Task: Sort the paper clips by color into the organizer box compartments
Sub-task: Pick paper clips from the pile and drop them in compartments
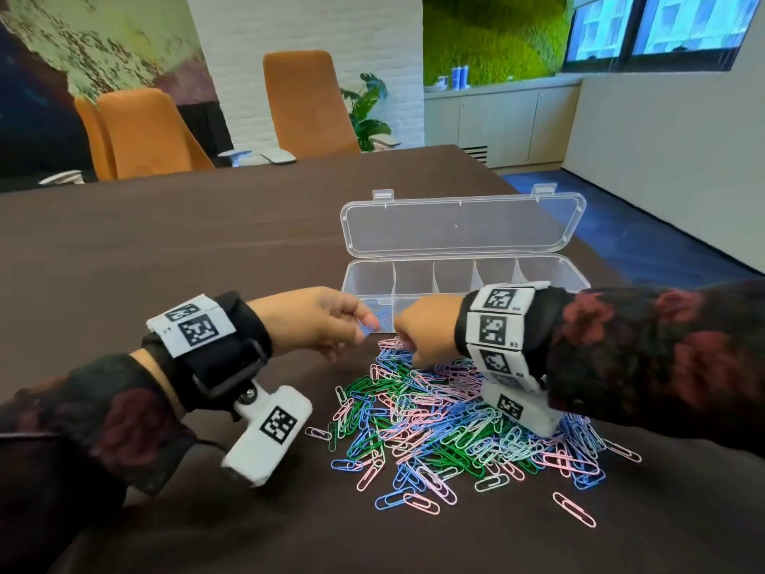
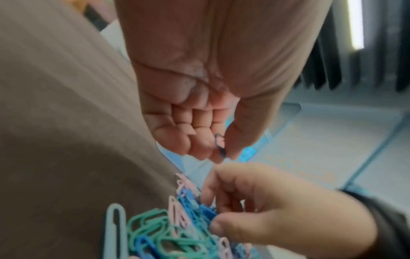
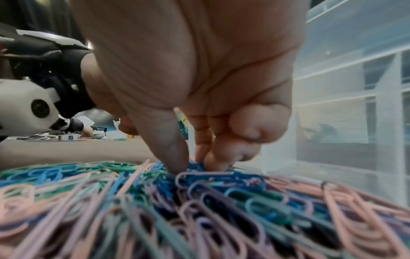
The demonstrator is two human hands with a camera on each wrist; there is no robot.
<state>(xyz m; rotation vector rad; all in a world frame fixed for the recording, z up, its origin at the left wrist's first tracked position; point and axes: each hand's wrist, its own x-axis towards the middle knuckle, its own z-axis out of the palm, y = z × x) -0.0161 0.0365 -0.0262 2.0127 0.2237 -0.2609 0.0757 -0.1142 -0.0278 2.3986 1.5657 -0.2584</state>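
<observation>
A heap of pink, blue, green and pale paper clips lies on the brown table in front of a clear organizer box with its lid folded back. My left hand hovers by the box's near-left corner and pinches a blue paper clip between thumb and forefinger. A few blue clips lie in the leftmost compartment. My right hand reaches down into the heap's far edge, thumb and fingertips closing on a blue clip in the pile.
The box has several divided compartments, most bare. Loose clips are scattered to the front right of the heap. Orange chairs stand behind the table's far edge. The tabletop spreads wide to the left.
</observation>
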